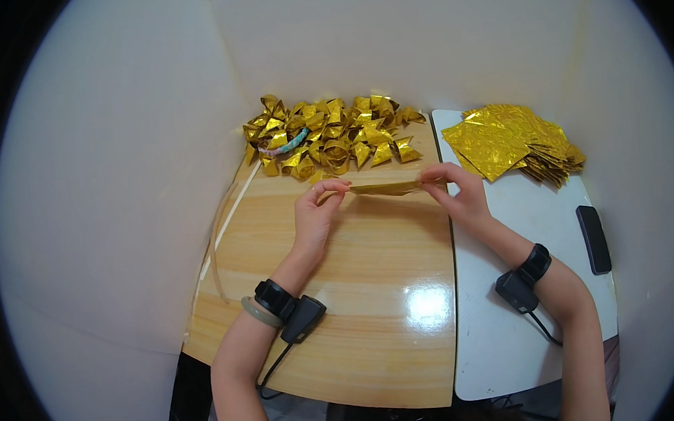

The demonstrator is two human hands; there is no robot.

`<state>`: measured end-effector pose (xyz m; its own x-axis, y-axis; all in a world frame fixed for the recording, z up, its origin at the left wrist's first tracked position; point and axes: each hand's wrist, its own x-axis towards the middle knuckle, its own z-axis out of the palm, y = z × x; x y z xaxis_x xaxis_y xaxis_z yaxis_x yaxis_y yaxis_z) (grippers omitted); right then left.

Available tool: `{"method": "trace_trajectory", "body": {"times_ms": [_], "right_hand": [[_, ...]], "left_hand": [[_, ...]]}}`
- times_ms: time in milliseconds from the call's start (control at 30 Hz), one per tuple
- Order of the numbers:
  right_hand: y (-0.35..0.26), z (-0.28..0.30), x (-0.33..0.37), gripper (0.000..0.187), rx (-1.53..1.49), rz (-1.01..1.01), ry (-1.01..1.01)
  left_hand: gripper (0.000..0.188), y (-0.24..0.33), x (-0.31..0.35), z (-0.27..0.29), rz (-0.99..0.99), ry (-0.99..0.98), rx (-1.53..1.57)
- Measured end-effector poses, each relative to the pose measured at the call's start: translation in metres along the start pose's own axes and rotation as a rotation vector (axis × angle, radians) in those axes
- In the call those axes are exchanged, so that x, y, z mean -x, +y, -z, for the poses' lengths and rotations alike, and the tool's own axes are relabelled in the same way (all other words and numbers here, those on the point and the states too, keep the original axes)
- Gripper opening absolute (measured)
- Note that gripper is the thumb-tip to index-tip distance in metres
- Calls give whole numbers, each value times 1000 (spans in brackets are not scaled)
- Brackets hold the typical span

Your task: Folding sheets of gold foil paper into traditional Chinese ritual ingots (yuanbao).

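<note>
1. The gold paper strip (384, 188) stretches sideways between both hands, apparently raised just above the wooden worktop (355, 263).
2. At the strip's left end, the left hand (313, 218) has its fingers (334, 185) pinched narrow on the paper.
3. At the strip's right end, the right hand (467, 197) pinches the paper likewise.
4. Good handling here, I judge, calls for a light, even pull from both ends, with the strip's long edges level; a hard tug could tear or crease such thin-looking foil.
5. Gripping only the tips should leave the strip's middle flat. It looks folded lengthwise, though its layers are hard to tell.
6. Beyond the strip, mostly leftward, lies a pile of curled gold pieces (337, 138); beyond it to the right, a stack of gold sheets (490, 141) rests on the white worktop (501, 293).
7. No brand, label or writing is readable, including on the black slab (594, 239) right of the strip.
</note>
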<state>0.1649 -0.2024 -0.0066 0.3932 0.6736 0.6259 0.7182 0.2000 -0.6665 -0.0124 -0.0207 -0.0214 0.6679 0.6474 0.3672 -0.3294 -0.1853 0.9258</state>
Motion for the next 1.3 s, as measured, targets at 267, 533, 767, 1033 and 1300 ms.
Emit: {"method": "trace_trajectory", "body": {"times_ms": [267,533,767,1033,1300], "right_hand": [[5,-8,9,30,167,234,-538],[6,0,6,28,266,167,-541],[-6,-6,6,37,-13,-225,-539],[1,-6,9,27,327,205,-512],[-28,-13,17,44,118,225,-853]], "left_hand": [[13,1,6,-5,-41,-582,-357],[13,-2,7,0,-148,-673,-573],[21,3,11,-6,119,-461,-635],[11,-9,9,-1,-211,-489,-721],[19,-6,10,2,-282,-347,-939]]}}
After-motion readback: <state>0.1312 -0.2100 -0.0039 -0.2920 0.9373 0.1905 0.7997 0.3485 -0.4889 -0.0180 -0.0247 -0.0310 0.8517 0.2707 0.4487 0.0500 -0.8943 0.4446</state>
